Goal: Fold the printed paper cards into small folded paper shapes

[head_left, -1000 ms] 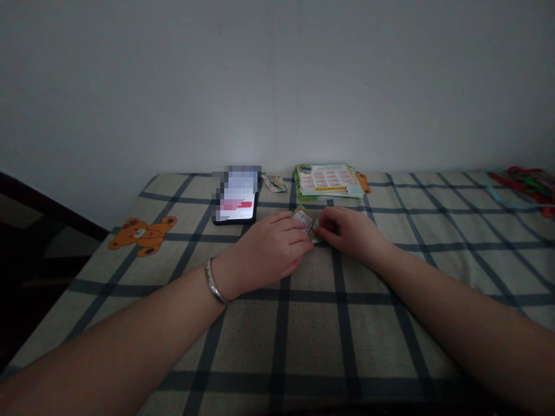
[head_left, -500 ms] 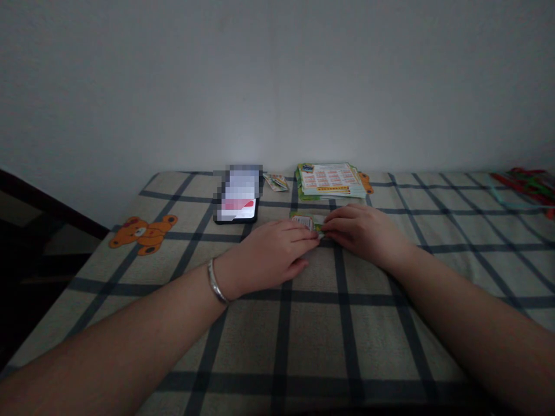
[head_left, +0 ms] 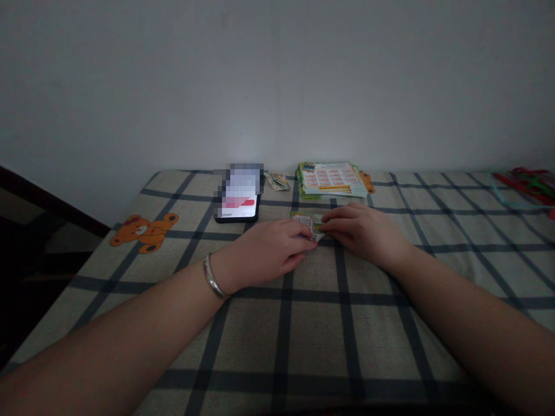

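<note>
Both my hands meet on a small folded printed paper [head_left: 309,222] lying on the checked cloth [head_left: 312,323]. My left hand [head_left: 271,249], with a silver bracelet on its wrist, has its fingers curled and pinches the paper's near edge. My right hand [head_left: 362,232] presses its closed fingertips on the paper's right side. Most of the paper is hidden under the fingers.
A lit phone [head_left: 238,196] lies behind my left hand. A stack of printed sheets [head_left: 332,179] and a small folded piece [head_left: 276,181] sit near the wall. Red and green items [head_left: 529,184] lie at the far right. An orange bear print [head_left: 143,230] marks the cloth.
The paper, lifted at an angle a second ago, now lies flatter on the cloth. My right hand has slid left over it and both hands have closed in.
</note>
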The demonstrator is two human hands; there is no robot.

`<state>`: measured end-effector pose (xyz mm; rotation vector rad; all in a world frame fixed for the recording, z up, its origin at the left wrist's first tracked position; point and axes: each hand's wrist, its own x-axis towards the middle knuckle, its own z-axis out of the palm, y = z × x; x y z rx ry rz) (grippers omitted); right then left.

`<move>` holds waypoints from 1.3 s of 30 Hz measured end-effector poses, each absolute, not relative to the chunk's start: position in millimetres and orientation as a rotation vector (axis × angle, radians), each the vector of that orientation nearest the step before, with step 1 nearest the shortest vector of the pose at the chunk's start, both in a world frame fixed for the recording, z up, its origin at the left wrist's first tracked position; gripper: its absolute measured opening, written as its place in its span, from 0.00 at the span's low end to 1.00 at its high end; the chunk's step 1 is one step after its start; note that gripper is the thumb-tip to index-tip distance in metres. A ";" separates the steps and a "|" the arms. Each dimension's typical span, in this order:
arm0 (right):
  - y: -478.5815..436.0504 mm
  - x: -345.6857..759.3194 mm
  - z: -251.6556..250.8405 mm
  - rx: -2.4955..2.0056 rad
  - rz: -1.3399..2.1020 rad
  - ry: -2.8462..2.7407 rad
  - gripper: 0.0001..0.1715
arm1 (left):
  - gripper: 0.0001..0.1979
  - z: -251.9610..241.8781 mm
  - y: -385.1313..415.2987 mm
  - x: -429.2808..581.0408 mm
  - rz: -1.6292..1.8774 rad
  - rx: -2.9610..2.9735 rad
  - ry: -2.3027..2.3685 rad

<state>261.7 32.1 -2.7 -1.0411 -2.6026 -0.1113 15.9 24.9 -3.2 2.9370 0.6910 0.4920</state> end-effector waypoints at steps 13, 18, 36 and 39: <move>30.3 258.2 -3.0 -1.107 -0.140 -2.573 0.13 | 0.14 -4.1 22.8 19.3 0.492 2.975 0.721; 30.8 258.5 -3.5 -1.085 -0.136 -2.579 0.14 | 0.14 -3.8 23.9 19.0 0.512 2.972 0.689; 30.6 263.8 -3.5 -1.035 -0.128 -2.585 0.14 | 0.14 -4.2 19.7 23.5 0.452 2.993 0.769; 27.9 265.5 -0.3 -0.943 -0.150 -2.629 0.13 | 0.13 -3.8 18.4 24.8 0.429 3.007 0.792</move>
